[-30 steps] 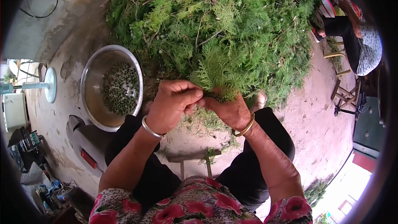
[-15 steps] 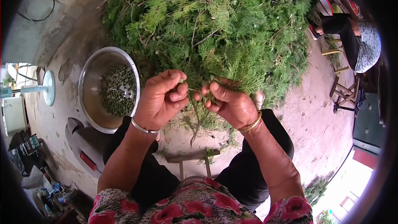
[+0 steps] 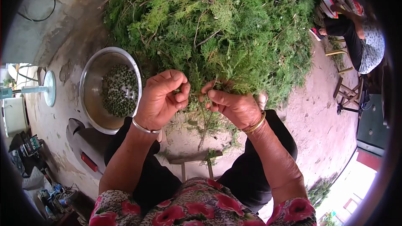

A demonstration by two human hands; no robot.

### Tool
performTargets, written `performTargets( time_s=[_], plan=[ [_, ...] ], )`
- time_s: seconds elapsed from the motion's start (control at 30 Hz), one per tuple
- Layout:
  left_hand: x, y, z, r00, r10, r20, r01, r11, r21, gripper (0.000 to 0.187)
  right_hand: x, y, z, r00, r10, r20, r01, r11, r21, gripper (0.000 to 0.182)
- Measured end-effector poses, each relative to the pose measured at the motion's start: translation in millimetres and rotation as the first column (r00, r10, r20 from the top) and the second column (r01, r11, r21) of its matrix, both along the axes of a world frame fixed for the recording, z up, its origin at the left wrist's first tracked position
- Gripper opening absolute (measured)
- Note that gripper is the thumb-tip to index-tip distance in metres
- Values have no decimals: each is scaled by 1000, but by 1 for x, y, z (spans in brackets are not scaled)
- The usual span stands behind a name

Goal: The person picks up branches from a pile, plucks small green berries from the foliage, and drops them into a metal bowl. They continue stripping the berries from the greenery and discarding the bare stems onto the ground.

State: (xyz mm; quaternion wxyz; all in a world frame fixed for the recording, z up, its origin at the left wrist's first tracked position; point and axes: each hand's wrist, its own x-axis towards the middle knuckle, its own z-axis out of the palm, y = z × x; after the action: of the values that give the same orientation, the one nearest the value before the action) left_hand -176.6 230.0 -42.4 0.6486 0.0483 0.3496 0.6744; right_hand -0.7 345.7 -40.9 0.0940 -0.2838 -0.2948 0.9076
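Observation:
My left hand (image 3: pixel 161 97) is closed, its thumb and fingers curled in around a small green cone, mostly hidden by the fingertips. Facing it, my right hand (image 3: pixel 234 106) pinches a leafy evergreen sprig (image 3: pixel 239 86) between thumb and fingers. A narrow gap separates the two hands. Beyond them spreads a large heap of cut evergreen branches (image 3: pixel 234 25). To the left of my left hand stands a metal basin (image 3: pixel 88 96), with many small green cones (image 3: pixel 119 92) lying at its bottom.
A low wooden stool (image 3: pixel 189 157) is between my knees. A grey object with a red reflector (image 3: pixel 88 162) sits below the basin. A fan (image 3: pixel 49 88) and clutter (image 3: pixel 54 201) line the left side. Another person (image 3: pixel 370 46) sits at upper right, near a wooden chair (image 3: pixel 348 90).
My left fingers have curled further in, and the green cone at their tips is now mostly covered. The sprig in my right hand has shifted slightly. The other person's arm and foot have moved.

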Motion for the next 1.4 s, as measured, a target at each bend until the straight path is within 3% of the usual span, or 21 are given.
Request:
performTargets(
  time_s=[0.07,0.13,0.2,0.3,0.33,0.43,0.5,0.6,0.67,0.7,0.77,0.87,0.9,1.0,1.07,1.17,1.23,1.3,1.33,1.37,1.4],
  plan=[
    [6,2,4,997,44,-66,-48,997,-53,12,1,-3,6,974,27,224,-81,969,235,31],
    [10,4,8,989,28,-145,-41,996,-81,12,3,1,-4,978,60,200,-118,949,294,31],
    [13,5,10,975,10,-221,-35,993,-111,12,4,2,-12,967,121,226,-239,741,628,33],
    [16,7,11,970,3,-241,-34,992,-124,12,9,1,-16,953,195,230,-299,706,642,31],
    [17,7,11,968,8,-251,-45,989,-141,12,6,-1,-13,953,196,232,-301,706,641,31],
    [20,5,8,949,-55,-309,-8,980,-198,11,-2,-2,-5,993,-101,62,98,994,53,19],
    [25,5,7,926,-116,-360,34,974,-226,10,3,8,-3,989,-117,91,114,993,40,17],
    [34,7,12,815,-119,-566,-74,949,-307,9,4,11,7,978,-111,176,91,989,114,17],
    [35,8,17,556,-20,-831,-164,977,-133,7,3,6,7,971,-75,228,26,977,211,19],
    [34,9,16,553,-21,-833,-166,977,-135,7,1,5,5,962,-57,267,-13,967,254,23],
    [35,9,11,203,188,-961,-127,978,165,12,2,3,2,977,-25,212,-47,943,330,23],
    [41,11,10,220,150,-964,-76,988,137,14,9,0,-10,994,26,110,-80,847,525,16],
    [39,11,9,146,117,-982,2,993,119,15,6,3,2,954,118,276,-248,825,508,14],
    [32,7,11,292,-214,-932,105,976,-191,8,10,3,-4,890,204,409,-432,667,607,17],
    [32,6,11,290,-207,-934,108,977,-183,7,19,0,-22,898,213,385,-438,525,730,21],
    [30,5,13,204,-175,-963,147,978,-147,7,22,-2,-26,967,160,197,-253,654,713,30],
    [32,4,12,121,-149,-982,182,975,-125,7,14,1,-7,910,221,352,-414,407,815,31],
    [37,5,7,541,-95,-836,108,993,-43,15,14,2,-13,886,259,384,-455,327,829,29],
    [34,5,11,542,-96,-835,108,993,-44,15,16,3,-14,886,273,375,-453,332,827,28],
    [27,4,21,716,-188,-672,132,982,-133,14,15,4,-11,885,287,366,-451,338,826,27],
    [23,3,26,848,-257,-464,175,961,-213,14,10,6,13,891,300,340,-453,616,645,25]
  ],
)
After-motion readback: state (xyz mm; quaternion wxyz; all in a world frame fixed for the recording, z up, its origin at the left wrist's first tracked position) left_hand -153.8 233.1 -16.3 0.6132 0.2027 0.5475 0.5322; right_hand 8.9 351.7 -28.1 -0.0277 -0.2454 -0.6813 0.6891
